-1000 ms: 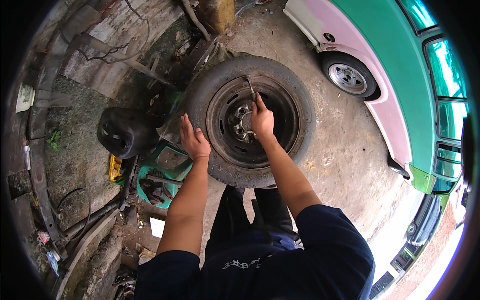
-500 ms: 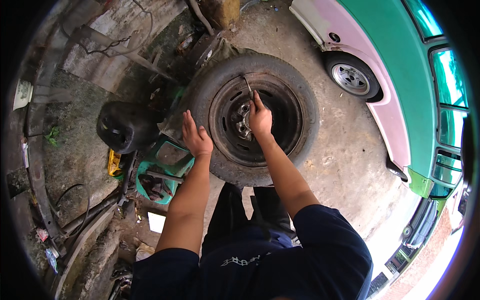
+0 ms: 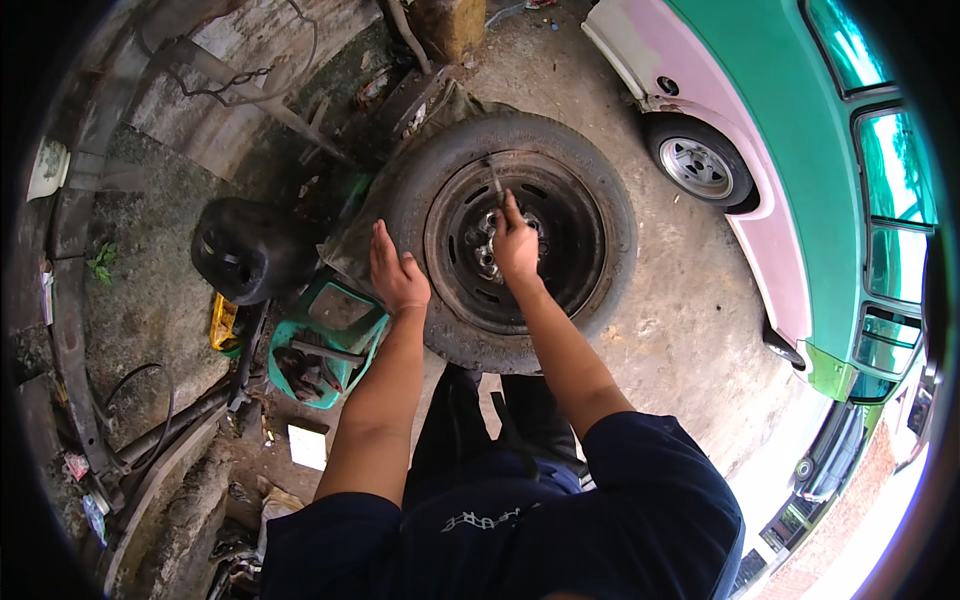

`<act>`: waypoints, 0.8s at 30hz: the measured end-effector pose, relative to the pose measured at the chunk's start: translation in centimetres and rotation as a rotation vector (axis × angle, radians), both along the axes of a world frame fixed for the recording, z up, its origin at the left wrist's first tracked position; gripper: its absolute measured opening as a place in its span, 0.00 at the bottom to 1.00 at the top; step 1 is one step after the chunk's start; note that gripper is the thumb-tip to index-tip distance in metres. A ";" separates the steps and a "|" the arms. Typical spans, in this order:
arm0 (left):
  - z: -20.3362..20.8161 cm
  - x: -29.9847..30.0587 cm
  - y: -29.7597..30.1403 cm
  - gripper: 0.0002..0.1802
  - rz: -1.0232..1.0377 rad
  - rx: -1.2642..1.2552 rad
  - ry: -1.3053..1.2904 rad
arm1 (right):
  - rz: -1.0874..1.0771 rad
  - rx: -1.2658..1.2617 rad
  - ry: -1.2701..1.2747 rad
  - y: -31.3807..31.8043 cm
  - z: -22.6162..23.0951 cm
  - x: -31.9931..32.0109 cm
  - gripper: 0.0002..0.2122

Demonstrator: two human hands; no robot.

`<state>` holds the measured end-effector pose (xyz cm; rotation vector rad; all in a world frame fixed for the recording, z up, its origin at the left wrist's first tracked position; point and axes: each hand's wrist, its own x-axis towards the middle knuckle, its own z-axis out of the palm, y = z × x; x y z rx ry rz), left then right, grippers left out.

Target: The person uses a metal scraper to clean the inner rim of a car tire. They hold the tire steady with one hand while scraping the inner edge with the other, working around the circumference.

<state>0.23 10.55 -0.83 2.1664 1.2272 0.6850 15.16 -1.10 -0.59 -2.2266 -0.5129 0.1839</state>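
Note:
A worn black tire on a dark steel wheel rim lies flat in front of me. My right hand, over the middle of the wheel, is closed around a thin screwdriver-like tool. The tool's far end meets the upper edge of the rim beside the tire; its exact tip is too small to make out. On the tire's left sidewall rests my left hand, fingers stretched out and holding nothing. Metal hub parts show in the wheel's centre, partly covered by my right hand.
A green plastic stool with metal tools in it stands at left, near a rounded black container and a yellow object. Scrap metal beams line the far left. A green and pink vehicle is parked at right.
My right hand has shifted slightly, and the tool's angle against the rim's upper edge differs a little. My left hand stays on the sidewall.

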 end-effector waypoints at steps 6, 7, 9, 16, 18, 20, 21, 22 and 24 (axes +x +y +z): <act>0.2 0.0 0.0 0.35 0.047 -0.085 -0.078 | 0.195 -0.200 0.062 -0.2 0.4 -0.1 0.22; 0.2 0.0 0.0 0.35 0.050 -0.077 -0.083 | 0.084 -0.141 0.010 -0.2 0.5 -0.1 0.22; 0.1 0.0 -0.1 0.35 0.051 -0.062 -0.094 | -0.032 -0.077 -0.028 -0.1 0.7 -0.3 0.21; 0.0 0.1 0.1 0.35 0.051 -0.046 -0.063 | 0.228 -0.238 0.013 -0.5 0.3 -0.1 0.22; 0.0 0.1 0.0 0.35 0.057 -0.050 -0.044 | 0.174 -0.174 -0.113 -0.8 0.0 -0.1 0.22; 0.1 0.1 0.0 0.35 0.054 -0.051 -0.052 | 0.119 -0.256 -0.042 -1.3 -0.3 -0.1 0.22; 0.1 0.1 0.0 0.35 0.050 -0.057 -0.062 | 0.064 -0.208 -0.145 -1.5 -0.4 0.0 0.22; 0.1 0.1 0.0 0.35 0.053 -0.056 -0.058 | 0.106 -0.230 -0.069 -1.7 -0.5 -0.2 0.22; 0.1 0.1 0.0 0.35 0.061 -0.065 -0.062 | 0.194 -0.135 -0.064 -2.1 -0.5 -0.3 0.23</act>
